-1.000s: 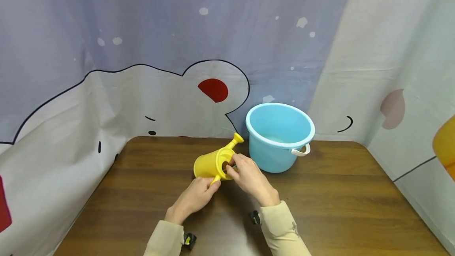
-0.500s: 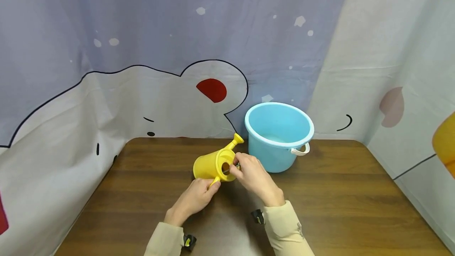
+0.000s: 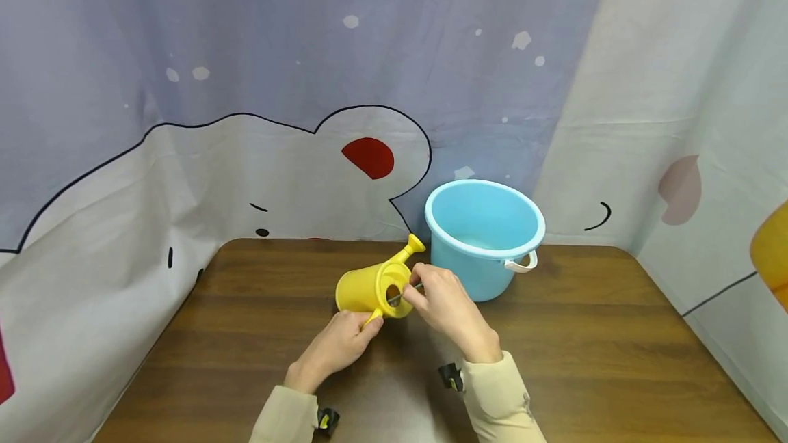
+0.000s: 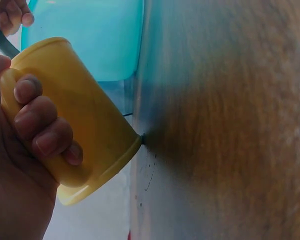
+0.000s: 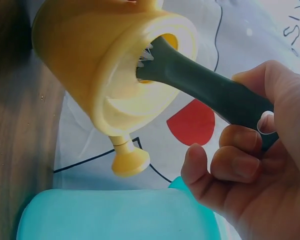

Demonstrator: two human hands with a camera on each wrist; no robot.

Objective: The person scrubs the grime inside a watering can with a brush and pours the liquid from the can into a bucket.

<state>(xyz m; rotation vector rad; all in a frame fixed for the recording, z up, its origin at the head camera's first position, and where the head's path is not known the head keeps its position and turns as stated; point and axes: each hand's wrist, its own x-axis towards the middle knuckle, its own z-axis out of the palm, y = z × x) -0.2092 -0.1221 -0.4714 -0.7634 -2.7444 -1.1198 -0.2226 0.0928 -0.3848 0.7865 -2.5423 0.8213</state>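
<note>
So, more of the green tool [image 5: 205, 82] is showing

By the left hand [image 3: 335, 347], one tilted yellow watering can [image 3: 357, 290] is gripped, left of the blue bucket [image 3: 470, 273]. That one tool, its tip at the can's mouth, is pinched in the right hand [image 3: 451, 310]; it's been drawn bucketward, so it seems partly freed. Count: two hands, one bucket.

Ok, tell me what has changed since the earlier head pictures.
The right hand has shifted slightly rightward, away from the opening of the yellow watering can, and more of the dark-handled tool it pinches now shows outside that opening. Nothing was visibly let go or newly gripped. The left hand still holds the can; the blue bucket stays put.
</note>
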